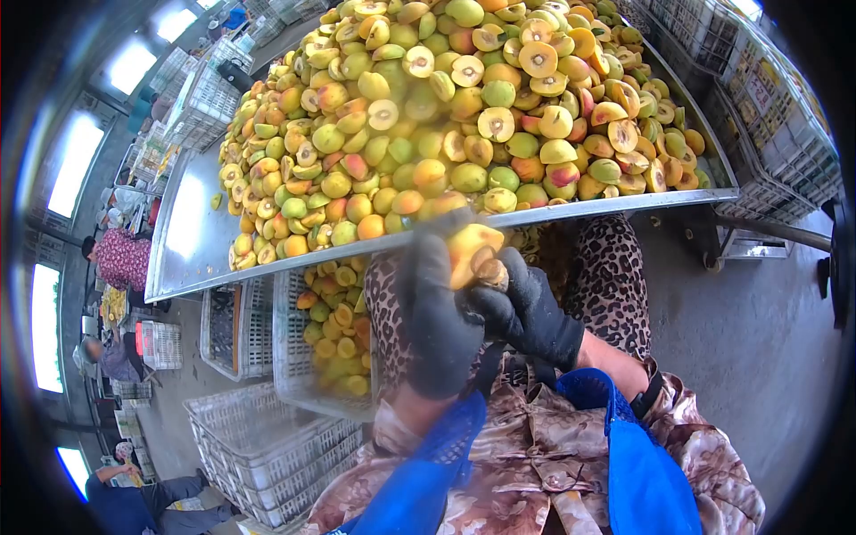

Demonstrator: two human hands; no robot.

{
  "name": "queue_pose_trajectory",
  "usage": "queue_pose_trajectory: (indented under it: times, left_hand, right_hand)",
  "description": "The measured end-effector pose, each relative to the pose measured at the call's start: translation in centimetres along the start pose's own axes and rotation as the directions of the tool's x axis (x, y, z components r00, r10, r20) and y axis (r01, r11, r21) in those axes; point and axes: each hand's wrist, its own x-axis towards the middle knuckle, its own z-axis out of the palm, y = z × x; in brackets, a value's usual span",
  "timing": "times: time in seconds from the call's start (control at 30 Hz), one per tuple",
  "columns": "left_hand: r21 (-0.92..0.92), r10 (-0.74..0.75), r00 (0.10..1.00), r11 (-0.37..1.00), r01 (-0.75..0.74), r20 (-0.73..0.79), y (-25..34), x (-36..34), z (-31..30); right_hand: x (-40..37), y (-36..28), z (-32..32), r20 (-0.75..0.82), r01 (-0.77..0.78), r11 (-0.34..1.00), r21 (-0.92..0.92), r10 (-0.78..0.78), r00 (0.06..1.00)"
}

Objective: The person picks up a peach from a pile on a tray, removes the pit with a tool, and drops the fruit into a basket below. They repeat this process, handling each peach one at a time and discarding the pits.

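Note:
Both my hands wear dark gloves and meet in front of my lap, just below the rim of the metal table [571, 210]. My left hand [437, 312] is closed around a yellow-orange piece of fruit [473, 251]. Against the fruit's lower right side, my right hand [530, 312] is closed on a small brownish piece [490, 270]; its exact shape is unclear. A large heap of halved green, yellow and reddish fruit [446, 107] lies on the table beyond my hands.
A crate of fruit [290, 357] stands under the table at the left, with stacked white crates [267, 455] nearer me. More crates [776, 116] stand at the right. Several people, one in a red patterned top [123, 259], are at the far left.

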Motion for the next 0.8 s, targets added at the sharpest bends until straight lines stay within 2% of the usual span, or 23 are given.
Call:
queue_pose_trajectory:
  times: [0.03, 0.13, 0.27, 0.33, 0.37, 0.43, 0.5, 0.53, 0.63, 0.73, 0.8]
  left_hand:
    - [0.036, -0.007, 1.000, 0.999, 0.007, 0.017, 0.0, 0.0, -0.1]
    - [0.205, 0.012, 0.998, 0.978, -0.026, 0.068, 0.5, -0.1, 0.0]
    - [0.382, 0.073, 0.989, 0.916, -0.118, 0.129, 0.1, 0.1, -0.2]
    - [0.300, 0.005, 0.993, 0.953, -0.040, 0.119, 0.0, 0.1, -0.4]
    - [0.158, -0.079, 0.992, 0.985, 0.063, 0.094, -0.1, 0.2, -0.3]
    - [-0.040, -0.150, 0.986, 0.987, 0.153, 0.070, -0.5, 0.6, -0.2]
    - [-0.133, -0.142, 0.988, 0.980, 0.148, 0.055, -1.1, 0.4, -0.2]
    - [-0.112, -0.208, 0.978, 0.972, 0.205, -0.014, -1.1, 0.2, 0.1]
    - [-0.260, -0.292, 0.955, 0.920, 0.294, 0.048, -1.6, 0.2, -0.6]
    - [-0.460, -0.426, 0.904, 0.800, 0.385, 0.016, -1.5, 0.0, -0.3]
    - [-0.446, -0.427, 0.904, 0.803, 0.395, 0.031, -1.4, 0.2, -0.6]
  right_hand:
    - [0.0, 0.4, -0.2, 0.014, -0.017, 0.999, -0.028, 0.017, 1.000]
    - [-0.5, 0.6, 0.7, -0.047, -0.004, 0.990, 0.141, 0.010, 0.999]
    - [-0.7, 1.5, 0.5, -0.040, -0.005, 0.999, 0.051, 0.007, 0.999]
    - [-0.7, 1.5, 0.5, -0.019, -0.065, 0.995, 0.079, 0.067, 0.998]
    - [-0.6, 1.3, 0.4, -0.017, -0.082, 0.993, 0.084, 0.083, 0.996]
    - [0.0, 1.0, 0.2, -0.013, -0.113, 0.989, 0.095, 0.115, 0.993]
    - [0.1, 0.7, 0.2, 0.005, -0.084, 0.989, 0.119, 0.084, 0.996]
    - [0.3, 0.5, 0.4, 0.020, -0.062, 0.989, 0.131, 0.060, 0.998]
    - [-0.3, 0.5, 1.1, 0.017, -0.088, 0.989, 0.121, 0.087, 0.996]
    - [-0.8, 0.4, 1.1, 0.035, -0.078, 0.989, 0.127, 0.074, 0.997]
    - [-1.0, 0.6, 1.6, 0.031, -0.059, 0.982, 0.181, 0.054, 0.998]
